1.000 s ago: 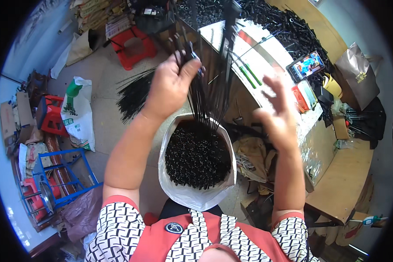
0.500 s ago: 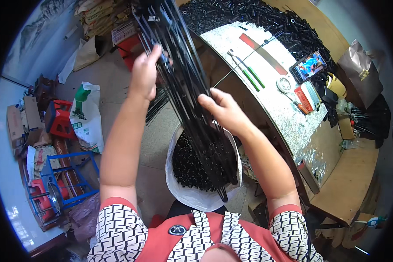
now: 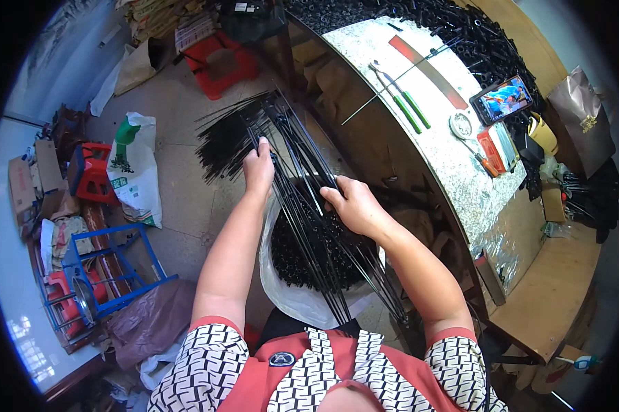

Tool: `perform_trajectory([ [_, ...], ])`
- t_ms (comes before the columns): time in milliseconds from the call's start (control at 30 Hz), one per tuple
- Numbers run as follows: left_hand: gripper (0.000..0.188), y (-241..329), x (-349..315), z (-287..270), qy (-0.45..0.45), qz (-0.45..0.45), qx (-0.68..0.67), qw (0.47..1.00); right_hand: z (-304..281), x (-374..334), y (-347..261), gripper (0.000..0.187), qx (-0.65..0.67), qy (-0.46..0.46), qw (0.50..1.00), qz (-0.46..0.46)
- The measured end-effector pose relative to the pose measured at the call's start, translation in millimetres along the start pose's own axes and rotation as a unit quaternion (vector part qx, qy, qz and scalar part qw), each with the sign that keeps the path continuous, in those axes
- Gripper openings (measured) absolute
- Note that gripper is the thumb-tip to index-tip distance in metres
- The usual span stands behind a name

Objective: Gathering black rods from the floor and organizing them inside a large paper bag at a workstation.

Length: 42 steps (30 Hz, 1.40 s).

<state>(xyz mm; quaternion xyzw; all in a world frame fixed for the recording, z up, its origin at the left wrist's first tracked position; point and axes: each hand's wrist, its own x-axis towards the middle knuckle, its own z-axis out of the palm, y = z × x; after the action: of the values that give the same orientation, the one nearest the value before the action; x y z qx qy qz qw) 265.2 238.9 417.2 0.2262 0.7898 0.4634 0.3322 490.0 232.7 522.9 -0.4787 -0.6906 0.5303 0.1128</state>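
Long thin black rods (image 3: 298, 216) lie in a loose bundle across both my hands, slanting from far left to near right. My left hand (image 3: 257, 170) is wrapped round the left part of the bundle, thumb on top. My right hand (image 3: 354, 206) grips its right side, and the rods splay into two groups toward my lap. Below them stands a white sack (image 3: 274, 294), packed with upright black rods whose ends (image 3: 292, 259) show. Just beyond my left hand, another dense sheaf of black rods (image 3: 228, 141) fans out; its lower part is hidden.
On the right, a curved workbench (image 3: 364, 44) carries black parts (image 3: 485, 51), green-handled tools (image 3: 407, 113), a phone (image 3: 503, 101) and one rod across its edge. A red stool (image 3: 230, 72) stands ahead. At left are a blue metal frame (image 3: 110, 302) and a white bag (image 3: 141, 192).
Both hands have come down and nearer with the rods, the left hand also moving right. The bundle has spread apart, uncovering the stool and the sheaf behind.
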Motion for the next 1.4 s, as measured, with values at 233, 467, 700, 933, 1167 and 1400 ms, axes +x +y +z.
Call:
perform_trajectory([
  [233,0.053,-4,-2,4,-0.04,-0.071,-0.187,0.979,-16,1,-2,0.033,-0.004,-0.019,0.999,0.042],
  [467,0.053,6,6,-9,-0.05,-0.097,-0.121,0.987,-21,4,-7,0.036,0.031,-0.005,0.998,0.05],
  [700,0.069,25,-42,10,-0.154,-0.116,-0.379,0.905,-4,10,-12,0.031,0.094,-0.011,0.994,0.057],
  [933,0.07,11,-120,-5,-0.312,-0.133,-0.41,0.847,-6,12,-26,0.03,0.165,0.016,0.985,0.05],
  [1167,0.031,-2,-123,-29,-0.242,-0.129,-0.306,0.912,-14,31,-24,0.03,0.12,0.061,0.99,0.042],
  [1400,0.038,-2,-108,-47,-0.169,-0.111,-0.244,0.948,-4,41,-15,0.029,0.023,0.098,0.995,-0.03],
])
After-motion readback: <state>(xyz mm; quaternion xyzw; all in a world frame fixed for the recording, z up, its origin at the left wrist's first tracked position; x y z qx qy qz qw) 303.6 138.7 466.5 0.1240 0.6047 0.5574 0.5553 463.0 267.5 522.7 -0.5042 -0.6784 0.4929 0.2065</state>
